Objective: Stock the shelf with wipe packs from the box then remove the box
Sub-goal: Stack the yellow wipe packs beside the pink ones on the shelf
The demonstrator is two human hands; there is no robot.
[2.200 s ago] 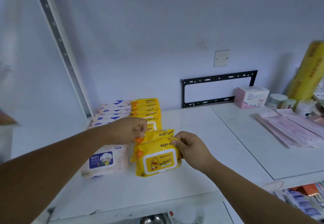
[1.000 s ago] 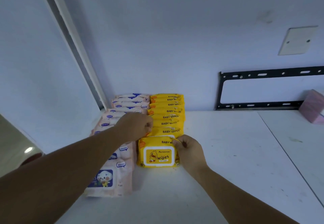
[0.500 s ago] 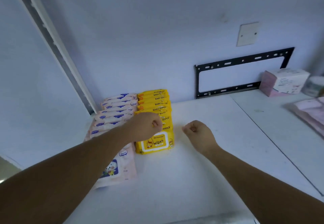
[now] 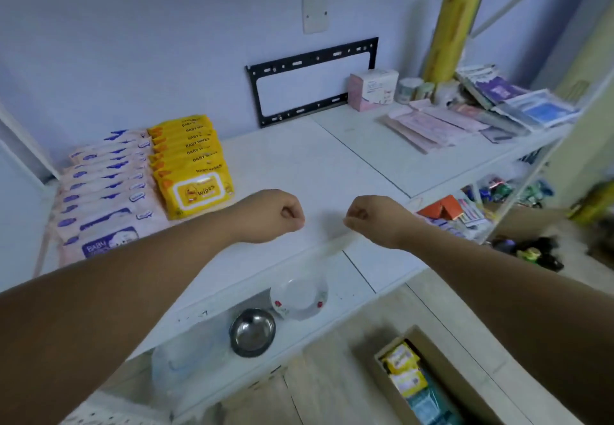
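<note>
While the left hand (image 4: 279, 215) and right hand (image 4: 372, 217) hover over the white shelf (image 4: 299, 158) as empty fists, yellow wipe packs (image 4: 192, 165) stand in a row at its far left, beside pink packs (image 4: 103, 192). Below right, the cardboard box (image 4: 455, 374) sits on the wood floor. A black bracket (image 4: 315, 59) hangs on the pale wall.

Person's got both fists curled with nothing in them, left hand (image 4: 272, 217) and right hand (image 4: 372, 218) side by side over the front of the white shelf (image 4: 299, 158). The row of yellow plastic wipe packs (image 4: 191, 165) sits just beside the row of pale pink wipe packs (image 4: 103, 188), back left. The brown cardboard box (image 4: 455, 378) is down on the floor with yellow packs inside.
</note>
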